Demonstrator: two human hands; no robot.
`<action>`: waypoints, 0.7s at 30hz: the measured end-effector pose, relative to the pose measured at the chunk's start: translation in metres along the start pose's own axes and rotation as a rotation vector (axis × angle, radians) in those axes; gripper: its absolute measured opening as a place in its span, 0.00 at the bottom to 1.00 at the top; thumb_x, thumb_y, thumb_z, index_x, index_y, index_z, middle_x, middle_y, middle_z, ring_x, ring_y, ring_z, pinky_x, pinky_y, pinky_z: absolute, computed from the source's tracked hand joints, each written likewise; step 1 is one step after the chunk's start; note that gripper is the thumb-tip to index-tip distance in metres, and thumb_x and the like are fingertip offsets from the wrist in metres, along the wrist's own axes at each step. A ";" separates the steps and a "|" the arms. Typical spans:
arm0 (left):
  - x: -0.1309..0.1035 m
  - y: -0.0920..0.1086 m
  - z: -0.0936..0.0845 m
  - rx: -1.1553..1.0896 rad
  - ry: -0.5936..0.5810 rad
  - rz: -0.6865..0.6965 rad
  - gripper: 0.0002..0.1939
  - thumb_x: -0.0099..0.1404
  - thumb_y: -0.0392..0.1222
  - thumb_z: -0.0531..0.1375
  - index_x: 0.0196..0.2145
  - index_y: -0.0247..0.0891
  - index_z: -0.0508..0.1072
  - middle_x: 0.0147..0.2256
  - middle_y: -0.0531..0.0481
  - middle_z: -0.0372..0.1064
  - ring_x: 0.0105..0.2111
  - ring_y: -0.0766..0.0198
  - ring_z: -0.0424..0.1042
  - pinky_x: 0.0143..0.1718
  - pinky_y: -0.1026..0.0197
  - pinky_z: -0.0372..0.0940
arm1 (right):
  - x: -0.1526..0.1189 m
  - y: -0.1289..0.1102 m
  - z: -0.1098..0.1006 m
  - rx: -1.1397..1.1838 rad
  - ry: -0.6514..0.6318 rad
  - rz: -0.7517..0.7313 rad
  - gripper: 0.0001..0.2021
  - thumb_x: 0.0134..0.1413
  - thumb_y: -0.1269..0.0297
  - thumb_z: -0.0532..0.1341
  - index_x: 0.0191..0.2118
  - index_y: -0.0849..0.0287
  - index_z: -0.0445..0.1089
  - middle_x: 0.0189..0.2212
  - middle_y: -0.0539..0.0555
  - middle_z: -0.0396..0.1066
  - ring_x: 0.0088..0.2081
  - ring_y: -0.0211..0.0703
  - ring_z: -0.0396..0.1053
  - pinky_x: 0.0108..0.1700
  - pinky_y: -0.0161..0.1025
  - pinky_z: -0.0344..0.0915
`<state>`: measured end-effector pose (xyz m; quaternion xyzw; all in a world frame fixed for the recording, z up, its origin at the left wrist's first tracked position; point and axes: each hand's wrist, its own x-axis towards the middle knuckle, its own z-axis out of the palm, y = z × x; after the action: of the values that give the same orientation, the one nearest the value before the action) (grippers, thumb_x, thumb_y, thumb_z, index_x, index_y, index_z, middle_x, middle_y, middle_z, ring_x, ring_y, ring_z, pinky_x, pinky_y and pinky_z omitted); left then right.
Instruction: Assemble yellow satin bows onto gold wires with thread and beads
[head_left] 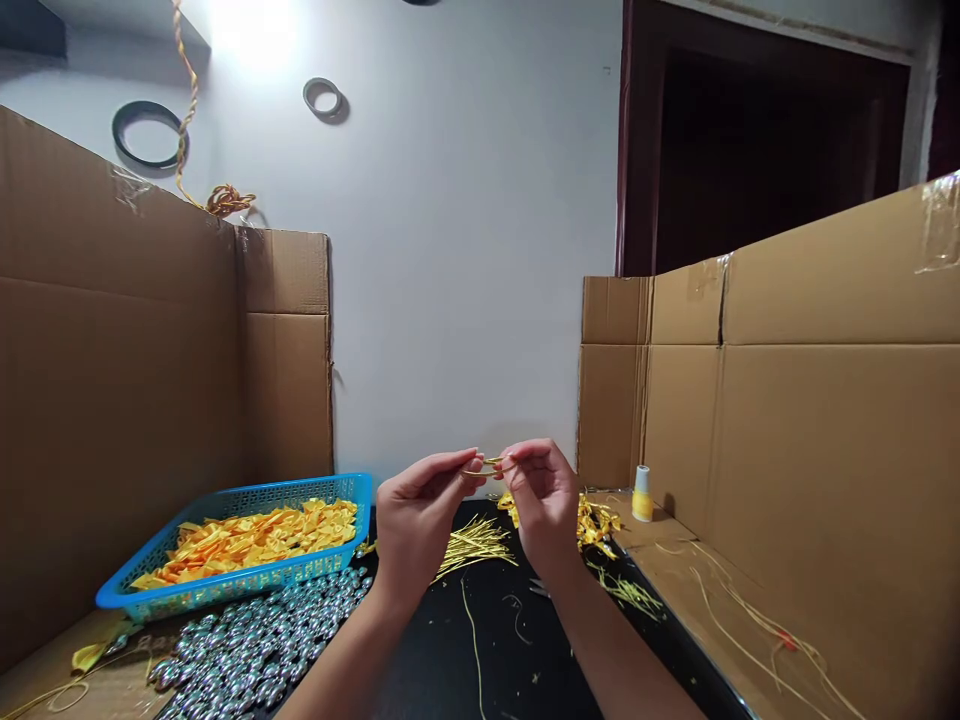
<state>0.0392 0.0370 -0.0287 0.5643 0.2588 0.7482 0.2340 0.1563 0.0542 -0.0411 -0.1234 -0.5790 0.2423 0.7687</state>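
Above the black work surface (480, 660), my left hand (421, 508) and my right hand (546, 502) face each other, fingertips close together. Both pinch a short piece of gold cord (484, 473) that bends into a narrow loop between them. Whether its ends are joined is too small to tell. Just below the hands lies a bundle of cut gold cords (480, 545). Shiny gold ribbon pieces (598, 525) show behind my right hand, partly hidden by it. A metal tool (538, 588) peeks out beside my right forearm.
At left stands a blue basket (240, 573) holding yellow ribbon pieces (255, 540); silver beads (262, 640) are heaped before it. A yellow thread spool (642, 495), cord scraps (634, 592) and loose thread (750, 615) lie right. Cardboard walls (832, 440) flank both sides.
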 end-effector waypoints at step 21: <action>0.002 -0.005 0.000 0.048 0.039 0.026 0.08 0.50 0.40 0.69 0.31 0.39 0.80 0.27 0.50 0.78 0.27 0.64 0.78 0.30 0.63 0.76 | 0.007 -0.006 -0.012 -0.494 -0.213 -0.187 0.04 0.57 0.62 0.61 0.35 0.52 0.73 0.32 0.49 0.74 0.36 0.41 0.71 0.42 0.42 0.68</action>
<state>0.0390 0.0427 -0.0305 0.5585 0.2737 0.7556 0.2054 0.1707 0.0537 -0.0361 -0.2268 -0.7068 0.0338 0.6692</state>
